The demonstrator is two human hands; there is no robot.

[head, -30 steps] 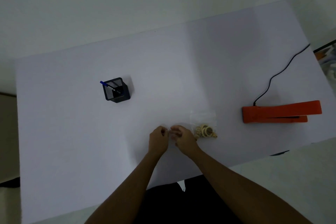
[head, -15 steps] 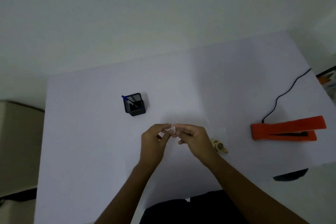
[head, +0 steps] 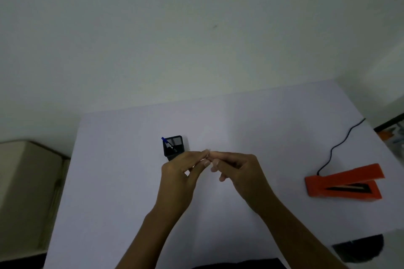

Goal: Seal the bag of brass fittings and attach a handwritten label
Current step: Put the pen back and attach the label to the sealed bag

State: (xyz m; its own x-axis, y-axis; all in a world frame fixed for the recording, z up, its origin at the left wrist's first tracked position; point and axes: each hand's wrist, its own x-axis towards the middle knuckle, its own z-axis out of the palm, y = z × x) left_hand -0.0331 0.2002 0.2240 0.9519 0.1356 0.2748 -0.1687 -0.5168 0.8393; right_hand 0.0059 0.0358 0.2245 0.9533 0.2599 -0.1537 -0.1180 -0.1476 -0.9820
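Note:
My left hand (head: pixel 181 172) and my right hand (head: pixel 238 170) are raised above the white table (head: pixel 122 181), fingertips meeting. Between them they pinch a small pale label (head: pixel 207 151), mostly hidden by the fingers. The bag of brass fittings does not show; my right hand and forearm cover the spot where it lay. A black pen holder (head: pixel 173 148) with a blue pen (head: pixel 165 141) stands just beyond my left hand. An orange heat sealer (head: pixel 343 183) lies open at the right.
The sealer's black cable (head: pixel 336 146) runs off the table's right edge. A beige cabinet (head: pixel 26 181) stands left of the table. A dark object (head: pixel 358 249) sits below the near right corner. A plain wall is behind.
The view tilted up, showing more wall. Both hands lifted off the table with the label pinched between them, and the bag of fittings went out of sight behind my right hand.

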